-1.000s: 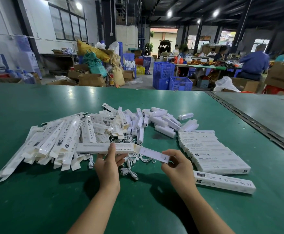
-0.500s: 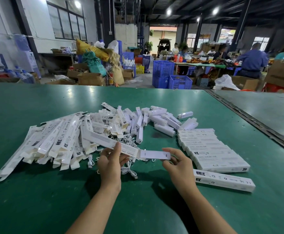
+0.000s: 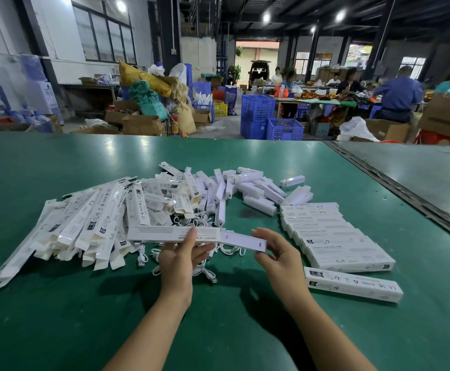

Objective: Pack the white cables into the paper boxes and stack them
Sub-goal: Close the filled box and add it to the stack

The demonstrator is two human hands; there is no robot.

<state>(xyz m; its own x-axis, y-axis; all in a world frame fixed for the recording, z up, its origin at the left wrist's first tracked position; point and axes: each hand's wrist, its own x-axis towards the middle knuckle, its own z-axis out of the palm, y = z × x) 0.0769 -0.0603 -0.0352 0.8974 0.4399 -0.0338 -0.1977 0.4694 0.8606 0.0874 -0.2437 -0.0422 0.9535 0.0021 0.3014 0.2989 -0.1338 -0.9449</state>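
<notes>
Head view: our left hand (image 3: 177, 261) grips a paper box (image 3: 162, 233) just left of the packed stack (image 3: 333, 236), our right hand (image 3: 280, 259) pinching a white insert (image 3: 245, 241) partly inside its mouth, loose white cables (image 3: 209, 275) beneath. We judge loading underway; next we push it squarely home

- left hand (image 3: 181, 259) bare, slim fingers, with a bare forearm
- right hand (image 3: 280, 259) bare too, its forearm unclothed as far as the picture shows
</notes>
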